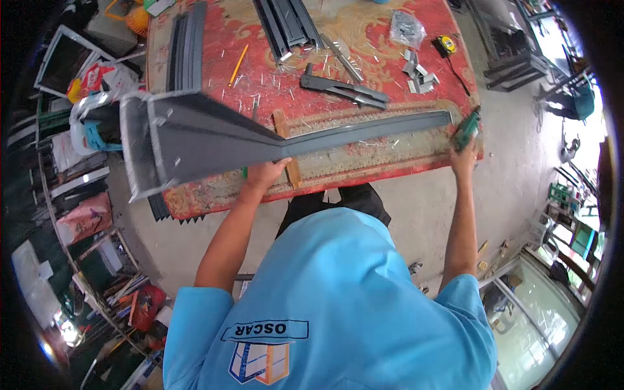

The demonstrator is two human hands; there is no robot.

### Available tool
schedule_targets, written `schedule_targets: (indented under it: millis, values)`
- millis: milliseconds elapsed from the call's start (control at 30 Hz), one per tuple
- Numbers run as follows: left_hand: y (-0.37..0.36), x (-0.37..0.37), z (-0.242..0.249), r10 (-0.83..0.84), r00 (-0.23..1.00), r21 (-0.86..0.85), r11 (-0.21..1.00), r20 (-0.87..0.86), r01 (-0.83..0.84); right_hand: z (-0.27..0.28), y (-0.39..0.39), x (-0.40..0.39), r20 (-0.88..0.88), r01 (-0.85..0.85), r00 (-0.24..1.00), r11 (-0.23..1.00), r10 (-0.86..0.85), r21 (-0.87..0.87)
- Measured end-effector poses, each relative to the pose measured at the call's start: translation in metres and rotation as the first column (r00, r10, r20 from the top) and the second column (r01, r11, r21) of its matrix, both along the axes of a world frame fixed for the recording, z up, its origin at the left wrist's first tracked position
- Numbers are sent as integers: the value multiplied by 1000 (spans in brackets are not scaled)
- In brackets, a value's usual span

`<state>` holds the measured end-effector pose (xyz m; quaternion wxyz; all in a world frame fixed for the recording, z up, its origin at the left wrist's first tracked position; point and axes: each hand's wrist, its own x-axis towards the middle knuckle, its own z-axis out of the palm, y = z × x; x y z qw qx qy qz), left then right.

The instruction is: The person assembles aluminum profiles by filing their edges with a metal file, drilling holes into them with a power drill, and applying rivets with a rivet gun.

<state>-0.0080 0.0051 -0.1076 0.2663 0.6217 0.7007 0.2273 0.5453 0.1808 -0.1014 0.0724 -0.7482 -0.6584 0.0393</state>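
A long dark grey metal profile [214, 140] lies across the near side of the table, its wide end raised toward the camera at the left. My left hand [265, 172] is closed on its near edge, the thumb by a wooden strip [294, 170] that runs under the profile. Most of the left fingers are hidden beneath the metal. At the profile's far right end, my right hand [463, 161] is wrapped round a green power tool [467, 132]; its exact kind is hard to make out. The tool's front is close to the profile's end.
The table [416, 153] has a worn red patterned cover. On it are a black hand tool [341, 90], a pencil [238, 65], a tape measure [445, 45], small metal pieces [419, 73], a plastic bag [407, 28] and more grey profiles [186, 49]. Shelves crowd the left.
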Motion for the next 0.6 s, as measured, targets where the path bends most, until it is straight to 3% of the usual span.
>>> schedule_targets:
  millis: [33, 67, 133, 267, 333, 367, 433, 500, 567, 600]
  values:
    - [2, 2, 1, 28, 999, -20, 999, 46, -27, -5, 7, 10, 50, -6, 999, 1000, 7, -5]
    - [4, 3, 2, 45, 999, -35, 998, 27, -44, -12, 15, 18, -27, 6, 1000, 998, -8, -59]
    - [5, 8, 11, 16, 999, 134, 991, 42, -21, -16, 18, 18, 38, -20, 999, 1000, 20, -23]
    - [10, 9, 8, 15, 983, 70, 998, -185, -2, -26, 22, 28, 22, -28, 999, 988, 25, 149]
    - [-1, 10, -6, 146, 987, 81, 985, 68, -152, -31, 24, 30, -86, -36, 995, 989, 49, 143]
    - [-8, 11, -8, 147, 988, 53, 987, 56, -150, -30, 23, 33, -174, -44, 982, 985, 73, 165]
    - [-6, 11, -6, 177, 984, -4, 984, -16, -177, -27, 26, 32, -181, 13, 984, 993, 9, 119]
    - [-4, 8, -5, 116, 990, 1, 993, -85, -116, -40, 28, 50, -152, -93, 980, 971, 129, 222]
    - [-6, 6, -7, 54, 989, -7, 998, -138, -56, -32, 34, 53, -101, -97, 987, 961, 127, 258]
    - [-7, 6, -8, 72, 990, -13, 997, -118, -74, -23, 33, 53, -246, 39, 969, 984, 5, 176]
